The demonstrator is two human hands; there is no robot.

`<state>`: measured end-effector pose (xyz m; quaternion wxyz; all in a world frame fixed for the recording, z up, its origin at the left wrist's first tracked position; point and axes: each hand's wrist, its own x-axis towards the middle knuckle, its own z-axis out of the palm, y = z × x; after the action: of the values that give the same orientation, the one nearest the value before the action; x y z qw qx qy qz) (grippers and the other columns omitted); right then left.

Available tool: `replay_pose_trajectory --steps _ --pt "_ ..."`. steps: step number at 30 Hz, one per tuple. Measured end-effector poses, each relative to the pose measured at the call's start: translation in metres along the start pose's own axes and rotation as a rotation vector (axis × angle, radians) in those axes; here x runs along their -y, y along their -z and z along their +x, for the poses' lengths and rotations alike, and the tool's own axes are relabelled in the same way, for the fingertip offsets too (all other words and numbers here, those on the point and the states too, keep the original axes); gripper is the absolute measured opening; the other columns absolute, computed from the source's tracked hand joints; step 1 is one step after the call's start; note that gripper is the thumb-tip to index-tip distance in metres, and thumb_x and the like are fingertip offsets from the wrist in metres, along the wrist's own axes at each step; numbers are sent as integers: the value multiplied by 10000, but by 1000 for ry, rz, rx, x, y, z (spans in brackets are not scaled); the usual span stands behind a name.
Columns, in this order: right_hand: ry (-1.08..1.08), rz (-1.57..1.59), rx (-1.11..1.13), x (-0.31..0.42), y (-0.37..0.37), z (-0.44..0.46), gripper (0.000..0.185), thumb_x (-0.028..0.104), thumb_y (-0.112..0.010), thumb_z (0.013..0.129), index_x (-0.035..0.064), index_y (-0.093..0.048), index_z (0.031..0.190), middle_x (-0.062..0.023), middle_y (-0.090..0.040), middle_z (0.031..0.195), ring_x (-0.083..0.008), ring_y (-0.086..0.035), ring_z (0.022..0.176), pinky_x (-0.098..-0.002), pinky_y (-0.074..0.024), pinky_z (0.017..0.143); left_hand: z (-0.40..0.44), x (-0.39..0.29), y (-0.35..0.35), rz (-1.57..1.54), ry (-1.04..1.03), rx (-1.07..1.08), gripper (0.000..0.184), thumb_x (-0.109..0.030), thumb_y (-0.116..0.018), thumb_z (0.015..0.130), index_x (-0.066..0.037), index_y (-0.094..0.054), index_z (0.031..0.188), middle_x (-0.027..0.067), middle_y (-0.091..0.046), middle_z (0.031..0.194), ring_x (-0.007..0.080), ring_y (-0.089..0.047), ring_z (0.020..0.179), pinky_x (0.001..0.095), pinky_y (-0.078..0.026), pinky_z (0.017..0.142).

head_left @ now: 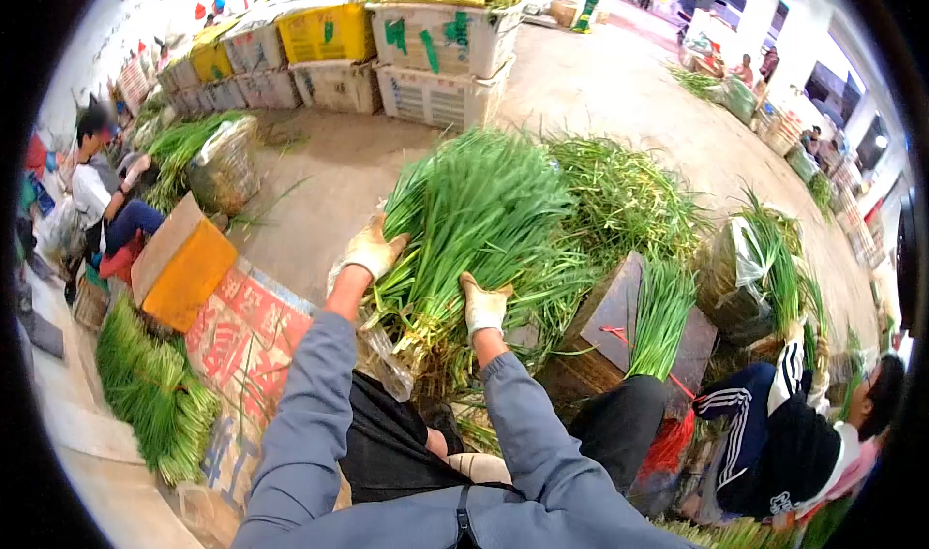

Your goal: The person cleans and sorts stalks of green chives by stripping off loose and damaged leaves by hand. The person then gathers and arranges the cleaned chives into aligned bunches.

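A large loose heap of long green chives [484, 201] rises in front of my knees, pale stem ends toward me. My left hand [373, 249], in a whitish work glove, is curled against the heap's left side and grips some stems. On the near right side, my right hand [486, 307], gloved too, touches the chives with thumb and fingers apart; some fingertips are hidden by leaves. Below the stems hangs a clear plastic bag [387, 365]. A neat bunch of chives [663, 317] lies on the dark board [619, 302] to my right, beside a red tie.
Messier, yellowing leaves [624, 196] are piled behind the heap. To the left are an orange-sided box [189, 268], flattened red-printed cardboard [242, 326] and stacked bunches [155, 394]. A stuffed sack [735, 278] and a co-worker [784, 443] are at right. Stacked crates [440, 56] line the back.
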<state>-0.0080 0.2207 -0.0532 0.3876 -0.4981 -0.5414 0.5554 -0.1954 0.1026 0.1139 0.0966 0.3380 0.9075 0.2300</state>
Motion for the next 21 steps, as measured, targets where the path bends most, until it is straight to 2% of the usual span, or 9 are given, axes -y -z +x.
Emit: replay_pose_trajectory --steps 3,4,5,6,9,13,15,17,21 --pt "-15 -79 58 33 3 -3 1232 261 -879 773 -125 22 1519 -243 -590 1297 -264 -607 1123 -332 -432 1062 11 0 10 -32 -15 68 869 -597 -630 858 -39 -407 1485 276 -548 1387 410 -550 1275 441 -429 1084" --pt "-11 -97 74 31 3 -2 1230 270 -877 778 -130 22 1516 -254 -578 1313 -284 -601 1149 -344 -422 1077 13 1 7 -26 21 67 886 -622 -633 843 -43 -418 1478 279 -547 1386 412 -550 1274 438 -431 1081" --pt "-15 -107 75 34 8 -2 1229 274 -876 781 -132 23 1514 -259 -573 1321 -294 -599 1161 -350 -418 1084 8 -4 11 -25 11 45 849 -665 -636 832 -113 -457 1452 260 -621 1297 412 -590 1220 446 -464 1028" --pt "-18 -116 76 36 14 0 1228 279 -875 783 -134 23 1512 -265 -567 1329 -305 -596 1174 -356 -413 1091 12 -5 9 -44 3 37 894 -670 -643 822 -80 -440 1464 267 -601 1323 412 -576 1240 438 -454 1046" --pt "-3 -467 210 85 50 -42 1224 757 -623 814 -54 -94 1563 -355 -263 1550 -412 -379 1415 -431 -335 1172 14 1 11 -64 26 35 901 -612 -724 796 -49 -458 1446 249 -620 1309 379 -611 1206 423 -471 1033" --pt "233 -164 -58 60 78 -47 1169 754 -612 823 -53 -186 1553 -299 -254 1586 -405 -258 1478 -436 -237 1209 15 -3 14 -144 9 59 826 -532 -767 797 -46 -499 1409 233 -659 1249 354 -635 1172 404 -487 1011" --pt "48 -283 -68 24 70 -32 1125 731 -613 841 -32 -204 1558 -303 -269 1580 -379 -282 1473 -406 -244 1206 25 6 11 -143 34 39 806 -520 -772 798 -43 -513 1395 227 -671 1229 348 -641 1163 402 -492 1002" --pt "-71 -68 11 32 68 -38 1116 700 -627 853 -41 -189 1562 -301 -278 1580 -353 -289 1474 -376 -246 1200 41 27 2 -385 7 182 835 -550 -778 777 -41 -518 1386 233 -673 1220 350 -641 1159 408 -496 990" --pt "-176 -22 -9 7 43 -24 1178 613 -709 839 -90 -91 1555 -299 -231 1601 -369 -285 1476 -376 -232 1206 40 28 4 -19 119 89 998 -719 -709 730 -48 -461 1426 251 -647 1260 388 -620 1183 437 -487 996"
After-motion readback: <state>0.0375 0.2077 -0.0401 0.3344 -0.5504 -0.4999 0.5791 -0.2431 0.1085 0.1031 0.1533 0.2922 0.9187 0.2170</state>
